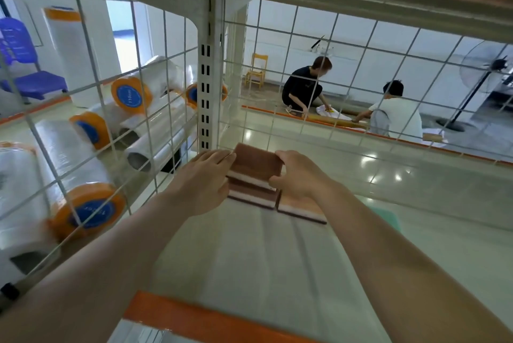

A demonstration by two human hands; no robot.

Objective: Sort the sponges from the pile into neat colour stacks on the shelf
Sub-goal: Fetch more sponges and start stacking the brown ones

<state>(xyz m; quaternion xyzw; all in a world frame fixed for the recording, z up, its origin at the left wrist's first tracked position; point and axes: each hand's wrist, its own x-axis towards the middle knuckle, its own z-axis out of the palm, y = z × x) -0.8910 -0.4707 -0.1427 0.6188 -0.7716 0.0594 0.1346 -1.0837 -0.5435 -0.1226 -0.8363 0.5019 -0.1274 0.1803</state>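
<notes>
Top sponge: a brown-faced sponge (256, 163) with a pale foam layer lies on top of a stack (254, 192) of like sponges, at the shelf's far end near the white upright post (206, 87).
Left hand (204, 184): at 9 o'clock of the top sponge, fingers straight and together, their tips laid flat against its left edge.
Right hand (298, 173): at 3 o'clock, fingers curled over the sponge's right edge and thumb at its near side, pinching it.
Second sponge (301, 208): lies pale side up on the shelf (249, 259), touching the stack at 4 o'clock, partly under the right wrist.
Green sponge (387, 216): blurred, at 3 o'clock, apart from the stack.
Left bay: film rolls (83, 203) with orange ends behind the wire mesh (91, 109).
Background: two people (347, 98) crouch on the floor beyond the back mesh.
</notes>
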